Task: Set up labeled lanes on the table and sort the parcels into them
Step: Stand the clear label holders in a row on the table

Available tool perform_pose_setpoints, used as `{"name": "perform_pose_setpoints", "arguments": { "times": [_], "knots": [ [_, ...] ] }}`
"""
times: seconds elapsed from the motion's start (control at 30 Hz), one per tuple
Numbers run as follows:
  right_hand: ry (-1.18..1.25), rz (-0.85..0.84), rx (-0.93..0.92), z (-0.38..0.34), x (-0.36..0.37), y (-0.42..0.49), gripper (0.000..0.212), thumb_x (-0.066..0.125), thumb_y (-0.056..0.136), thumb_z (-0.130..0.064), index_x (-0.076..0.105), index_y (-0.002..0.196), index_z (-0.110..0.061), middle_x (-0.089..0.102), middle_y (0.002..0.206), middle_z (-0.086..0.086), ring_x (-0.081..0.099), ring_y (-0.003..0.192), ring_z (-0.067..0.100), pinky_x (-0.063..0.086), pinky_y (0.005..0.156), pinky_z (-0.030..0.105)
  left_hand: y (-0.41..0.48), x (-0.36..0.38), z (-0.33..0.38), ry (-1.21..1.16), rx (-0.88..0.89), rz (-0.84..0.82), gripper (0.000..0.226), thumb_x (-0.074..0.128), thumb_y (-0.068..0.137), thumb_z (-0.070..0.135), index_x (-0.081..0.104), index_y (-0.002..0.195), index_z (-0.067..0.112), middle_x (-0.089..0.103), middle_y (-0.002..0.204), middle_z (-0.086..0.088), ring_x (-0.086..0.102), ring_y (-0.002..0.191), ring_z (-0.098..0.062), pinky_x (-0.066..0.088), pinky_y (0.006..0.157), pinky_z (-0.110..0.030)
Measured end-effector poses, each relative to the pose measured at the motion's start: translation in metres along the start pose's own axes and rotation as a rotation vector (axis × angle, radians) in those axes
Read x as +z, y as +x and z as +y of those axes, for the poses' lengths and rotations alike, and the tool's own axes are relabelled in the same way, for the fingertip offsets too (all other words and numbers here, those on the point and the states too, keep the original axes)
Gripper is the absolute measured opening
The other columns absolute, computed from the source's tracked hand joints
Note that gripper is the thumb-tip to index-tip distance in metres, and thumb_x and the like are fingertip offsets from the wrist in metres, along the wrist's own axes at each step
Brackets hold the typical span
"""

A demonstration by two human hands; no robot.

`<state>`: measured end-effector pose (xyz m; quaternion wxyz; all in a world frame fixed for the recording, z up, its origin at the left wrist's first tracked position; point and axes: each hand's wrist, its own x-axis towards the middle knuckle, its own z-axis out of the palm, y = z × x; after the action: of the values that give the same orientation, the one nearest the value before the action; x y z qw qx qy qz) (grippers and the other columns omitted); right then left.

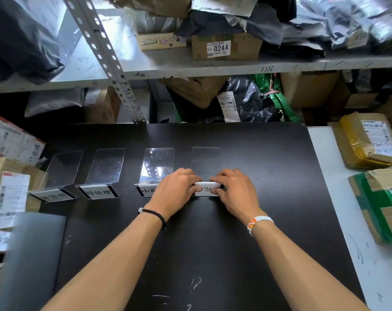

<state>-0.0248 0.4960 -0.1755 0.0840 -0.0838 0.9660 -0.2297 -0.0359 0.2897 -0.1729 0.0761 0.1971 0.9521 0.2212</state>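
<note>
On the black table [246, 221], white label [207, 190] (fourth stand), pinched between both hands' closed fingers [222, 192].

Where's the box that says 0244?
The 0244 box sits on the upper shelf behind the table, at top centre of the head view, right of a smaller cartoon-printed box.

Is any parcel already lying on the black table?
No: the black table holds only four clear sign stands and both hands.

metal shelving [213, 66], black wrist bracelet [155, 215], beaded bracelet [259, 222]
</note>
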Motion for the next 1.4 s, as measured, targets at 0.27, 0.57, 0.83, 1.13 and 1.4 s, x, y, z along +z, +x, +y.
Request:
{"name": "perform_pose_setpoints", "arguments": {
  "times": [0.27,0.57,0.83,1.13,1.4],
  "knots": [
    [-0.024,-0.007,0.019,-0.004,-0.004,-0.001,0.027,0.075,0.093,-0.035,0.076,0.120,-0.033,0.068,0.114,-0.012,0.055,0.107,0.022,0.040,0.085,0.037,0.000,-0.005,0.004,0.014,0.007,-0.039,0.027,0.064,0.102,0.036,0.073,0.121,0.021,0.069,0.114,0.005,0.059,0.106,-0.020,0.054,0.085,-0.041],
    [-0.086,0.086,-0.049,-0.031,-0.023,0.008,0.058,0.086,0.078,-0.052,0.072,0.130,-0.032,0.070,0.120,-0.010,0.056,0.116,0.022,0.039,0.090,0.039,-0.012,-0.038,0.000,0.054,0.033,0.058,0.045,0.069,0.096,0.047,0.068,0.132,0.019,0.063,0.128,0.005,0.057,0.113,-0.017,0.053,0.092,-0.036],
    [-0.061,0.118,-0.216,-0.162,0.008,0.039,0.050,0.089,0.074,-0.047,0.076,0.119,-0.027,0.070,0.110,-0.005,0.059,0.107,0.026,0.043,0.083,0.041,-0.067,-0.127,-0.073,0.139,-0.165,0.260,0.029,0.074,0.092,0.018,0.073,0.121,0.014,0.066,0.123,-0.002,0.063,0.111,-0.023,0.056,0.092,-0.040],
    [-0.105,-0.006,-0.407,-0.324,0.119,0.069,0.037,0.069,0.094,-0.031,0.067,0.129,-0.023,0.064,0.125,0.002,0.052,0.120,0.031,0.040,0.092,0.043,-0.139,-0.183,-0.202,0.452,-0.752,-0.189,0.023,0.061,0.088,0.015,0.075,0.107,0.014,0.073,0.107,-0.014,0.071,0.106,-0.037,0.059,0.092,-0.049],
    [-0.211,-0.050,-0.352,-0.362,0.171,0.091,0.026,0.055,0.099,-0.017,0.076,0.112,-0.026,0.064,0.114,-0.001,0.051,0.113,0.028,0.036,0.088,0.038,-0.141,-0.180,-0.204,0.504,-0.719,-0.253,0.028,0.051,0.102,0.012,0.065,0.127,0.009,0.064,0.131,-0.016,0.063,0.125,-0.036,0.052,0.093,-0.041]
  ]
}}
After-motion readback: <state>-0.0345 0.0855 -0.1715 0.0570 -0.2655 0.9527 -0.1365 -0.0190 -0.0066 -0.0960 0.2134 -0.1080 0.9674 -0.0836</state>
